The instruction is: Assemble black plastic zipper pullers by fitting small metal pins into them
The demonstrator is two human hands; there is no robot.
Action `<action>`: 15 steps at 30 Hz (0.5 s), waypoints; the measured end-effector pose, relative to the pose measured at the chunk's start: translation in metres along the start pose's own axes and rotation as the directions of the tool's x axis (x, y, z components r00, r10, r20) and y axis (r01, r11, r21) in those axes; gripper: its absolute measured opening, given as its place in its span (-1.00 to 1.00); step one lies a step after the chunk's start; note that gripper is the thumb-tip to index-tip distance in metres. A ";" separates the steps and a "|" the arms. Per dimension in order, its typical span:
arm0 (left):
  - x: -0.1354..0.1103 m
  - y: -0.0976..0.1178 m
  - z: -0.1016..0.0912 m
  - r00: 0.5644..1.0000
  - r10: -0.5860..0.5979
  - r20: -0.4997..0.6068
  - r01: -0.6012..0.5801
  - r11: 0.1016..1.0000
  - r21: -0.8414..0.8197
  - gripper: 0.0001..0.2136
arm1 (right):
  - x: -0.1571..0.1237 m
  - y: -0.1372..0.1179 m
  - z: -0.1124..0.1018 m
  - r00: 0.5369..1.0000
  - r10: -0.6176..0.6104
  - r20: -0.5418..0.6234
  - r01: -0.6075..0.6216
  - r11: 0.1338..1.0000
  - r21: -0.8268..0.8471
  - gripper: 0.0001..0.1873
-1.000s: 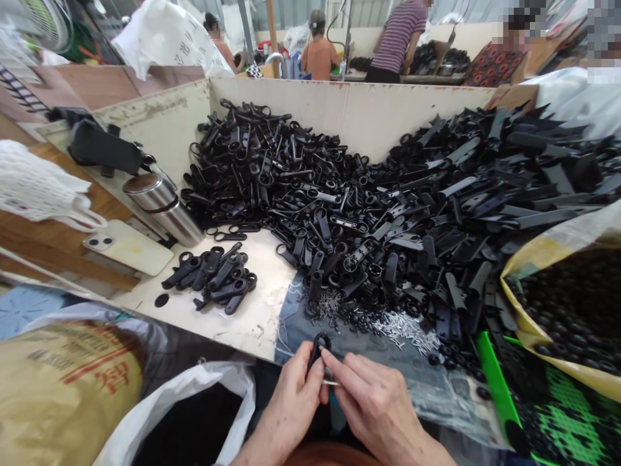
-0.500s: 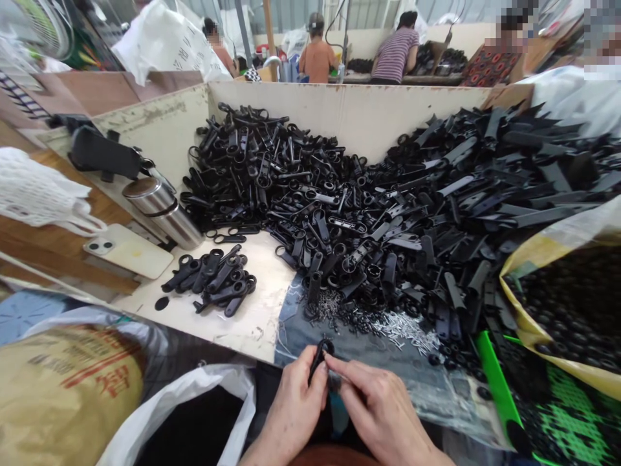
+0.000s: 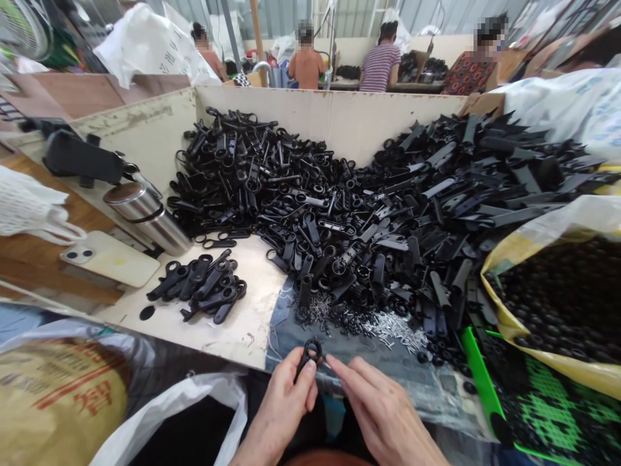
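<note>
My left hand [image 3: 286, 404] pinches a small black plastic piece with a ring end [image 3: 308, 355], held upright at the table's near edge. My right hand [image 3: 376, 408] sits beside it, index finger and thumb stretched toward the piece, fingertips just short of it; whether it holds a pin is too small to tell. Just beyond lie loose silver pins [image 3: 395, 327] and small black rings [image 3: 352, 323]. A big heap of black plastic parts [image 3: 339, 200] fills the bin behind. A small group of assembled black pieces [image 3: 201, 285] lies to the left on the board.
A steel flask [image 3: 148, 217] and a phone [image 3: 104, 259] lie at the left. A yellow bag of black round parts [image 3: 557, 298] and a green crate [image 3: 490, 382] stand right. A white plastic bag [image 3: 169, 421] and a brown sack [image 3: 58, 395] sit near left. Several people work at the far benches.
The view has shifted slightly down and left. My hands stay together at the near edge; the right fingers have drawn a little away from the black piece in my left hand.
</note>
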State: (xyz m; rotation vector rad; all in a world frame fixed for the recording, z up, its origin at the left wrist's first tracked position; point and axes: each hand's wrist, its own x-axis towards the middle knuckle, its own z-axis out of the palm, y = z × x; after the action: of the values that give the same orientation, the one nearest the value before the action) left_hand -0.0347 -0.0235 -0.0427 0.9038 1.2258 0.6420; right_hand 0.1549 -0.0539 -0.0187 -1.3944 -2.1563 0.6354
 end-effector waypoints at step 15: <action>0.000 -0.001 0.001 1.000 -0.021 -0.022 0.021 1.000 0.016 -0.50 | 0.014 -0.005 0.016 0.995 -0.031 -0.092 0.021 0.994 -0.110 -0.51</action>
State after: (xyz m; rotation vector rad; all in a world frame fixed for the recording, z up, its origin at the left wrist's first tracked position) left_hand -0.0342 -0.0243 -0.0439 0.8982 1.2603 0.6277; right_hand 0.1369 -0.0450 -0.0260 -1.4205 -2.1590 0.4390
